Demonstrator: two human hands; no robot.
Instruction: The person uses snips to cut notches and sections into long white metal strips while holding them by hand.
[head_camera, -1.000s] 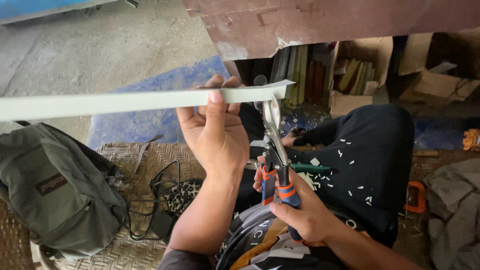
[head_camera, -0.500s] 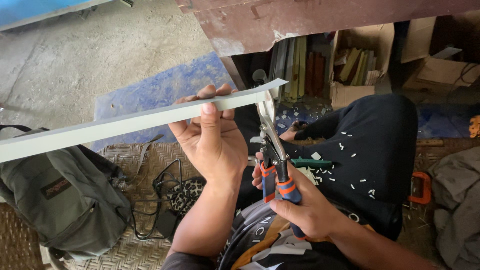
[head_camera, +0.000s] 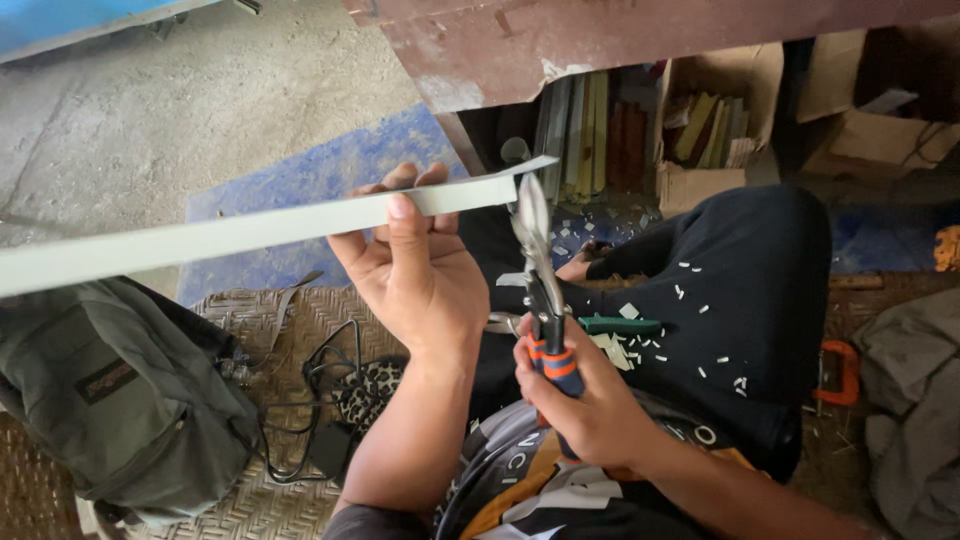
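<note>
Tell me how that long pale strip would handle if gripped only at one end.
The pale strip probably stays fairly stiff: it runs straight far beyond the left hand. Likely light, since thumb and fingers alone carry it. Its cut end near the snips may be sharp.

Sunlit concrete floor (head_camera: 150, 120), woven mat (head_camera: 280, 490), blue tarp (head_camera: 300, 190), rusty metal panel (head_camera: 640, 40) overhead.

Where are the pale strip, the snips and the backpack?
pale strip (head_camera: 250, 232), head view, middle of its flat face
snips (head_camera: 534, 235), head view, on the blades
backpack (head_camera: 110, 400), head view, on its front panel
</note>
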